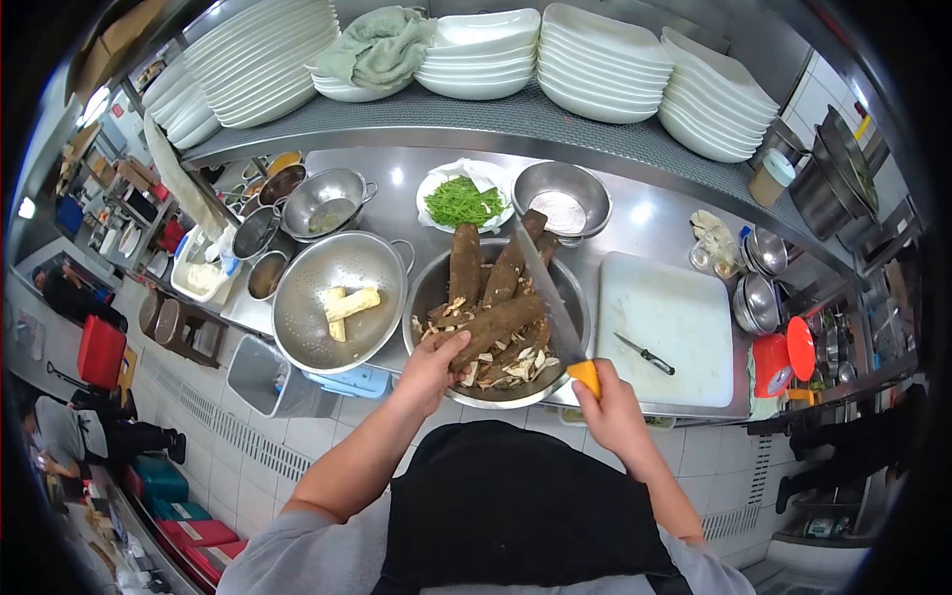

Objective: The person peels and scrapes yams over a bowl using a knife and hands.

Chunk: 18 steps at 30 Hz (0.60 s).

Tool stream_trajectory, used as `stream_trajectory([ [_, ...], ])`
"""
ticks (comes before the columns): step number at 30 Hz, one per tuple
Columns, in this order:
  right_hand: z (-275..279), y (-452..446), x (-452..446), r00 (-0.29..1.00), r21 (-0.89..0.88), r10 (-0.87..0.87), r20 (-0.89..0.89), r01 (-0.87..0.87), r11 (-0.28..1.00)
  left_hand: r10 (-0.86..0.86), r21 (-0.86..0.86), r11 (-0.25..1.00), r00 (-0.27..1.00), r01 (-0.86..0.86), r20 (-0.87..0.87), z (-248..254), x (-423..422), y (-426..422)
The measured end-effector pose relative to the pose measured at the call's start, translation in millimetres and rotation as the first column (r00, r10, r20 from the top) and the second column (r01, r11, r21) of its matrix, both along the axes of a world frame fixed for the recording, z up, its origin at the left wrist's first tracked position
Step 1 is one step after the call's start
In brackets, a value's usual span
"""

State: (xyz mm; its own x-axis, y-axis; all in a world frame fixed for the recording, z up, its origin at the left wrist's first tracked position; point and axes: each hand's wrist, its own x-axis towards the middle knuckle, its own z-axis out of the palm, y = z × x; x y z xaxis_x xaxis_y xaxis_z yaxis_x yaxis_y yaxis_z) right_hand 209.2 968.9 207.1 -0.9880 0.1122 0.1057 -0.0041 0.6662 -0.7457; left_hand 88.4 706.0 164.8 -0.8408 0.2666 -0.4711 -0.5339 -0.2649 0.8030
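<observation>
My left hand [426, 372] is closed around the near end of a brown cassava root [501, 329], held over a large metal bowl [580, 293]. In my right hand [607, 407] is a large kitchen knife [547, 293] by its yellow handle, the blade pointing away over the bowl beside the root. More unpeeled cassava roots [464, 266] stand in the bowl, among loose peel pieces [531, 365]. To the left, a metal colander [297, 288] holds two pale peeled pieces [349, 305], one lying across the other.
A white cutting board [674, 293] with a small black-handled knife [645, 354] lies right of the bowl. Behind are chopped green vegetables [464, 201] and a metal bowl of white contents [557, 210]. A shelf [446, 124] with stacked white plates [605, 69] overhangs the counter. Another person [74, 431] stands far left.
</observation>
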Motion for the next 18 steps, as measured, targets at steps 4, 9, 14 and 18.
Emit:
stream_trajectory([
  [4,1.8,-33.7,-12.4,0.998,0.162,0.057,0.030,-0.061,0.985,0.038,0.054,0.998,0.999,-0.037,-0.009,9.8,7.5,5.0],
  [9,24.9,-57.0,-6.3,1.000,0.220,-0.009,-0.003,0.009,0.975,0.063,0.132,0.989,0.998,-0.061,-0.016,3.4,14.3,-3.6],
  [14,2.7,-77.6,5.1,0.871,-0.262,-0.322,-0.371,0.234,0.936,0.082,0.146,0.986,0.996,-0.075,-0.037,7.6,12.0,-12.1],
  [18,-16.4,-88.8,-12.5,0.986,0.364,-0.083,0.145,0.025,0.931,0.018,0.115,0.993,1.000,-0.016,-0.019,7.2,3.2,-14.1],
])
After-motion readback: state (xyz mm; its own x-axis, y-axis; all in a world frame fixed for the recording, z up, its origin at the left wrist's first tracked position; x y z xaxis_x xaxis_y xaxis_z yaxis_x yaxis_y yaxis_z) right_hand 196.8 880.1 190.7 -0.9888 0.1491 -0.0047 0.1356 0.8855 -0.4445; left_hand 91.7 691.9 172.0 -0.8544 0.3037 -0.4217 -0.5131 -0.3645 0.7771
